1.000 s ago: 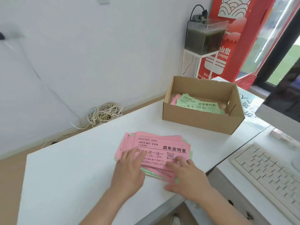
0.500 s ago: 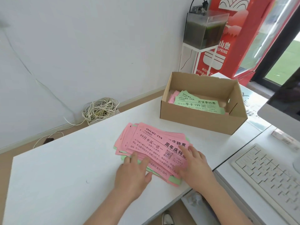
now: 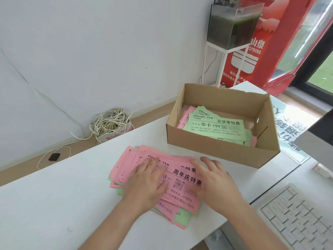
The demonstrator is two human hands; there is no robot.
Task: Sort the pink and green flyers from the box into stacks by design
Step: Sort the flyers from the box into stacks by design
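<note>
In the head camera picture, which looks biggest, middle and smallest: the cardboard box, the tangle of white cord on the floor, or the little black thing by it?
1. Cardboard box, clearly the largest.
2. Tangle of white cord, though it lies farther away, so it may look smaller than it is.
3. Little black thing, the smallest.

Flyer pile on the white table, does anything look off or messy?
Yes. The pink paper flyer pile under both hands is fanned askew, with green flyers poking out between pink ones, so colours are still mixed.

2 hands [image 3: 147, 184] [image 3: 214, 183], 1 box [image 3: 216, 150], 1 mixed flyer pile [image 3: 182, 177], 1 keyboard [image 3: 302, 219], 1 cable coil [image 3: 110, 123].
</note>
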